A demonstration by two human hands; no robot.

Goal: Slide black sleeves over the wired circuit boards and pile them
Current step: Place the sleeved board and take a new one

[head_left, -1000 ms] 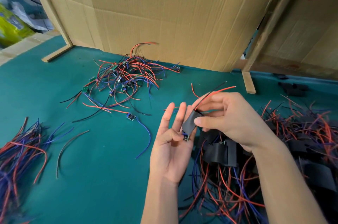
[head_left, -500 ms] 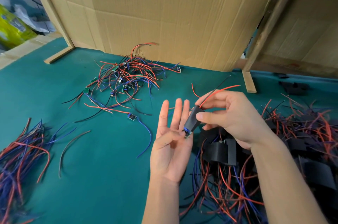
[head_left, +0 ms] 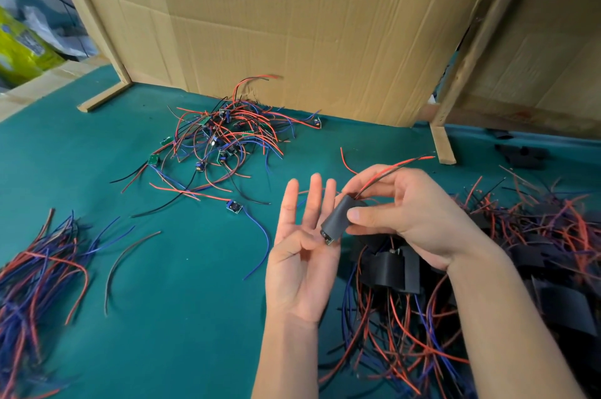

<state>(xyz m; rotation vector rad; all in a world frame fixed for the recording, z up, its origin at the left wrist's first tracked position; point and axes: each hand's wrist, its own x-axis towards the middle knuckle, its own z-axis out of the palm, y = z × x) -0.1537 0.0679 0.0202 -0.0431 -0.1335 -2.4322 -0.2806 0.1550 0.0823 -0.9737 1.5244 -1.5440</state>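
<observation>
My right hand (head_left: 406,216) pinches a black sleeve (head_left: 338,218) between thumb and fingers. A small circuit board (head_left: 328,240) pokes out of the sleeve's lower end, and its red and black wires (head_left: 390,171) run out of the top over my fingers. My left hand (head_left: 302,255) is held palm up with straight fingers, its little-finger edge touching the board's end. A tangle of bare wired boards (head_left: 224,141) lies at the back of the green table. A pile of sleeved boards (head_left: 396,271) lies under my right hand.
A loose board with a blue wire (head_left: 234,206) lies left of my hands. Bundles of loose wires (head_left: 35,271) cover the left edge. Cardboard panels (head_left: 292,24) on wooden feet (head_left: 442,144) wall off the back. Spare black sleeves (head_left: 523,154) lie at the far right.
My right hand has lifted the sleeved board slightly and turned it more upright. My left fingers have straightened and spread, and the palm now sits against the board's lower end.
</observation>
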